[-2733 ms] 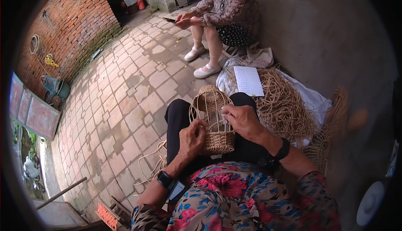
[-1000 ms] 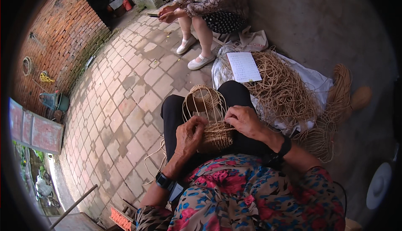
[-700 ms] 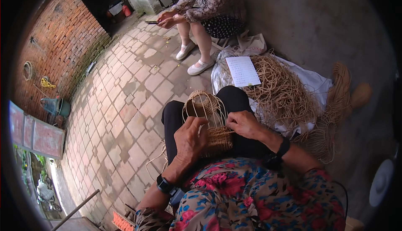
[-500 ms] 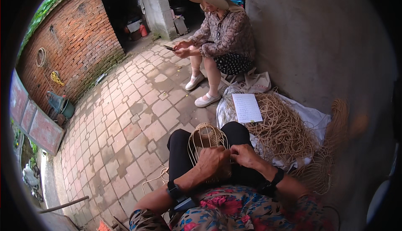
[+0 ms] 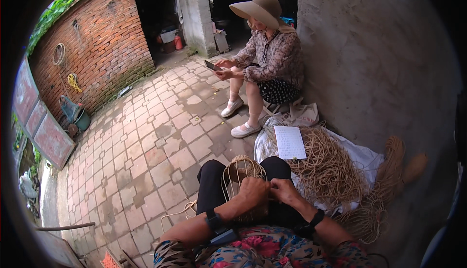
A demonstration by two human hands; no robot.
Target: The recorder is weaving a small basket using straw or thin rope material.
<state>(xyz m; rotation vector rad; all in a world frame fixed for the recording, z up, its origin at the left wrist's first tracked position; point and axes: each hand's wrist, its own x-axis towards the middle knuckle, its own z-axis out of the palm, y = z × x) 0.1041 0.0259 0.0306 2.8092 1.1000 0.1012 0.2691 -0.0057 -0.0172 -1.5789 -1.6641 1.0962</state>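
- Clock set around the basket; 12 is toward the frame's top edge.
- Basket (image 5: 239,171): seen low in the frame, at the lap between the knees, woven in tan cord; bare upright ribs show on its 9 to 12 o'clock side, woven lower wall partly covered by hands.
- Left hand (image 5: 255,191): placed across the basket's front, fingers curled into a fist, back of hand turned up; fingertips hidden, so whether a strand is gripped cannot be told.
- Right hand (image 5: 283,190): placed at the basket's 3 o'clock edge, just beside the left hand, fingers bent in toward the thumb; pinch looks narrow, anything held cannot be made out.
- Black watch (image 5: 213,220) worn on left wrist, black band (image 5: 317,216) on right.
- Black trousers (image 5: 210,186) and floral top (image 5: 258,246) worn; top seen at 6.
- Loose strands (image 5: 177,214): scattered on paving (image 5: 146,158) at 8.
- Cord heap (image 5: 333,166): piled on white sheeting (image 5: 366,155) between 2 and 3; written paper (image 5: 290,142) laid on it, toward 1 to 2.
- Cord hank (image 5: 392,151): seen past the heap.
- Seated person (image 5: 277,61): seen at 12, wide-brimmed hat (image 5: 265,9) worn, dark flat device (image 5: 212,66) held.
- Brick wall (image 5: 99,34): seen at 10 to 11.
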